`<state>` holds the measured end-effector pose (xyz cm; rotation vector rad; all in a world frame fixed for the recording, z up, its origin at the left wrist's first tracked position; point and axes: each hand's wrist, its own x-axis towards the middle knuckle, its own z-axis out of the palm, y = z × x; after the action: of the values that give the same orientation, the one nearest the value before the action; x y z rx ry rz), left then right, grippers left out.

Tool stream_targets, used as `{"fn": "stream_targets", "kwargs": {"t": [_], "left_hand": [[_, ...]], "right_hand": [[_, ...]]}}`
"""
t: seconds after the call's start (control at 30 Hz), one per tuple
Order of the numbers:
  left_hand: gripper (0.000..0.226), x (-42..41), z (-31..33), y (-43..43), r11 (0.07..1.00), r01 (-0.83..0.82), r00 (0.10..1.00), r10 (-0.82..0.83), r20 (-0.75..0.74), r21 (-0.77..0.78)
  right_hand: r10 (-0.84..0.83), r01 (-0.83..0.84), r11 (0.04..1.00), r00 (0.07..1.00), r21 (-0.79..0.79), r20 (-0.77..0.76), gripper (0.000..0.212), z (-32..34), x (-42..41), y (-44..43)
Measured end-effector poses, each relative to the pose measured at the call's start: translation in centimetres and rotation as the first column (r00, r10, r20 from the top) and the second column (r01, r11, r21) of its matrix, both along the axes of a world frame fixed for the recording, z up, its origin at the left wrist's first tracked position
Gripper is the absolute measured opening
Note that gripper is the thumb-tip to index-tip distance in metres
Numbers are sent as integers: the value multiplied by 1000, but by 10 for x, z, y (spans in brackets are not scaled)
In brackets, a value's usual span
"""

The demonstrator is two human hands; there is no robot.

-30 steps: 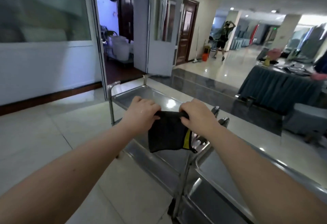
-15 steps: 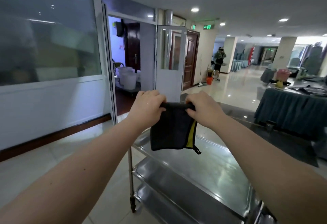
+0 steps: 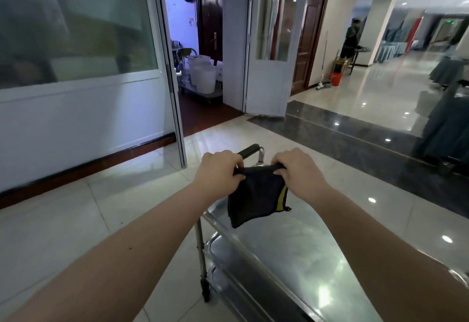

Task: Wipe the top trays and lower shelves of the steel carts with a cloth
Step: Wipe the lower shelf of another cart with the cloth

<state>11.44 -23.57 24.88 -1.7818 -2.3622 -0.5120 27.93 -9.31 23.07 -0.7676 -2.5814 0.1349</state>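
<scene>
Currently left hand (image 3: 217, 172) and right hand (image 3: 297, 172) are both gripping the top edge of the cloth (image 3: 253, 201), hanging limp just below them over the top tray (image 3: 291, 250), seemingly soft, light, best held at its corners.

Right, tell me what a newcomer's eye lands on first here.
The left hand and right hand grip a dark cloth with a yellow edge, hanging between them at centre frame. Beneath it gleams the steel cart's top tray, with the lower shelf showing under its left rim. Behind, a white door stands open.
</scene>
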Motion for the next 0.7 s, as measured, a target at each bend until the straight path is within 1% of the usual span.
{"fn": "stream_targets", "kwargs": {"t": [0.1,0.2,0.27,0.4,0.5,0.57,0.63,0.67,0.7], "left_hand": [[13,-34,-27,38,999,-12,999,13,35,-37],[13,-66,-52,74,999,-7,990,14,143,-53],[11,-87,-67,102,999,10,978,1,208,-49],[12,-136,-91,159,999,44,950,-33,310,-27],[12,-188,-102,197,1000,-15,917,16,399,-6],[12,-231,-110,221,997,-69,905,73,420,-24],[14,-273,-124,242,990,-83,906,122,405,-113],[22,-290,-131,250,977,-78,918,147,369,-196],[32,-307,-142,257,952,-80,939,172,298,-297]], "right_hand": [[22,-23,999,998,24,55,10,-22,-37,39],[-8,7,1000,996,14,92,10,-40,-73,72],[-55,52,998,991,26,124,16,-52,-96,98],[-116,100,989,980,107,161,25,-73,-140,156],[-128,109,985,981,134,143,26,-78,-193,195],[-116,97,988,980,120,165,24,-83,-241,220],[-106,97,994,967,52,233,32,-94,-290,238],[-109,112,994,955,3,277,40,-102,-309,244],[-106,125,991,941,-39,321,48,-116,-325,250]]}}
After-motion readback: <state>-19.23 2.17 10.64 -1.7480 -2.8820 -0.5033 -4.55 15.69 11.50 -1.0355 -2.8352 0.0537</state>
